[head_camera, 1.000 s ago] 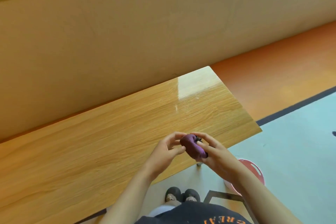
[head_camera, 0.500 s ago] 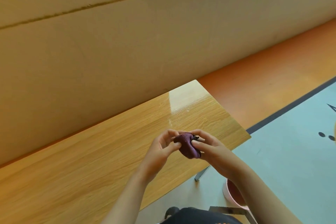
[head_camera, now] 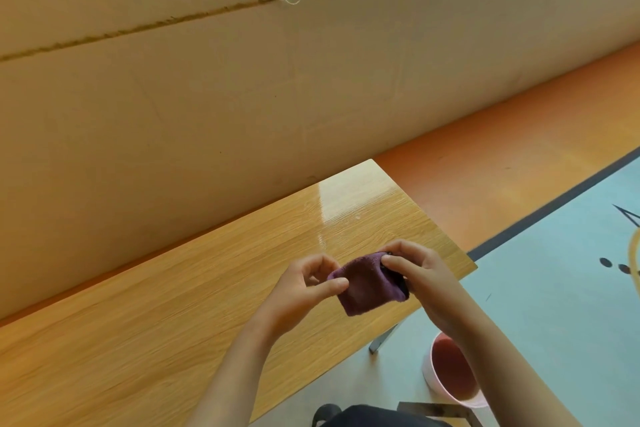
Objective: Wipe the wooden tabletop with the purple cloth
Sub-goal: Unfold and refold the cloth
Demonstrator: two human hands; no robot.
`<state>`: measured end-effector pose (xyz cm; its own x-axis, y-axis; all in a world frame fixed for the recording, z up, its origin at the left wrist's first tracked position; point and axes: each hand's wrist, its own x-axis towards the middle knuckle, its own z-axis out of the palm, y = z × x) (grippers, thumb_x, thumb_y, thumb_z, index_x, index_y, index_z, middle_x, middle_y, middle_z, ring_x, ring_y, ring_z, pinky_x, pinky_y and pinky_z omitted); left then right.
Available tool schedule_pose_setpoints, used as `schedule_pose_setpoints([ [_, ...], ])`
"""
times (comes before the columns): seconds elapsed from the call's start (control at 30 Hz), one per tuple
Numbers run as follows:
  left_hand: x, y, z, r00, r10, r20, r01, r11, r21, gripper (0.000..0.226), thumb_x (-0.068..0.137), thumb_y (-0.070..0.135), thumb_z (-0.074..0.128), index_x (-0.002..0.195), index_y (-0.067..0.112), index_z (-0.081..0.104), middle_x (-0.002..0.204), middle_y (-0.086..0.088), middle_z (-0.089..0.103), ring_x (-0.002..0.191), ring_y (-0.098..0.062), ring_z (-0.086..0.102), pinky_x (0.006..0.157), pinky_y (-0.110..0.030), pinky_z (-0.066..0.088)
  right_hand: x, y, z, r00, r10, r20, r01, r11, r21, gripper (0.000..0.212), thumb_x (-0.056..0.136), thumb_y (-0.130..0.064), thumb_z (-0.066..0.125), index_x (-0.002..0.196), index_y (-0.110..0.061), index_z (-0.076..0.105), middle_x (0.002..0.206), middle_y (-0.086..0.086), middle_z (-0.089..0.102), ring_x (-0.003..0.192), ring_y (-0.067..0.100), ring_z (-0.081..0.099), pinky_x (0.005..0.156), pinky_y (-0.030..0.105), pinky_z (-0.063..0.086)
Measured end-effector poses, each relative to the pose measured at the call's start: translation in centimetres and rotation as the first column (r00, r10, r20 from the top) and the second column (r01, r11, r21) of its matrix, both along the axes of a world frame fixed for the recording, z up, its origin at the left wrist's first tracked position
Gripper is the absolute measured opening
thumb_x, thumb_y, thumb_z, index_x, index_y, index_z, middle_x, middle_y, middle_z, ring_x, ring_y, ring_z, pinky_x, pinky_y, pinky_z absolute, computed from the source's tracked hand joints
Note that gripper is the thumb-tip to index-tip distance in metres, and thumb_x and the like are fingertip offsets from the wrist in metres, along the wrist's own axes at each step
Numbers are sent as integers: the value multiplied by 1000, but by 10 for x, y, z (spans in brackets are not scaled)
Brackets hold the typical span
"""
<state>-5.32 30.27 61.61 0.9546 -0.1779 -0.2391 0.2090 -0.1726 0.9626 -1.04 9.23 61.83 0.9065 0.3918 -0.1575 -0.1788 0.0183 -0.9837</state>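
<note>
A small purple cloth (head_camera: 369,284) is stretched between both my hands, held just above the right end of the wooden tabletop (head_camera: 194,291). My left hand (head_camera: 304,291) pinches its left corner between thumb and fingers. My right hand (head_camera: 420,279) pinches its right edge. The cloth is partly unfolded and hangs a little below my fingers. Whether it touches the wood I cannot tell.
The table runs along a beige wall (head_camera: 242,107) with a window above. A pink bucket (head_camera: 450,374) stands on the floor under the table's right end, next to a metal table leg (head_camera: 382,340). Orange and grey floor (head_camera: 554,253) lies to the right.
The cloth was a bunched ball between my hands; now it is pulled apart into a wider, flatter piece. My head has tilted up, bringing the window into view.
</note>
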Motion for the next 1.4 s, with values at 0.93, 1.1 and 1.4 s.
schedule_pose_setpoints([
  [0.93, -13, -3, 39, 920, 14, 393, -66, 991, 120, 16, 83, 23, 65, 85, 39, 62, 96, 11, 70, 96, -13, 62, 73, -22, 51, -20, 2, 23, 899, 186, 396, -65, 951, -301, 21, 84, -29, 64, 103, -36, 67, 106, -11, 65, 109, 15, 57, 93, 36, 48],
  [1.1, -12, -4, 39, 906, -73, 417, 22, 992, 126, 6, 81, 30, 66, 86, 34, 65, 98, 9, 70, 97, -19, 64, 72, -27, 53, -22, 3, 25, 876, 187, 445, -39, 946, -320, 19, 86, -16, 66, 101, -29, 68, 101, -8, 66, 105, 19, 59, 91, 40, 48],
  [1.4, -5, -4, 34, 967, -30, 253, 26, 1000, 16, 12, 71, 32, 72, 75, 24, 64, 84, -3, 67, 81, -23, 66, 67, -44, 58, -26, 2, 29, 890, 229, 395, -78, 929, -362, 11, 86, -13, 66, 89, -23, 69, 86, -10, 68, 91, 13, 64, 82, 21, 50],
])
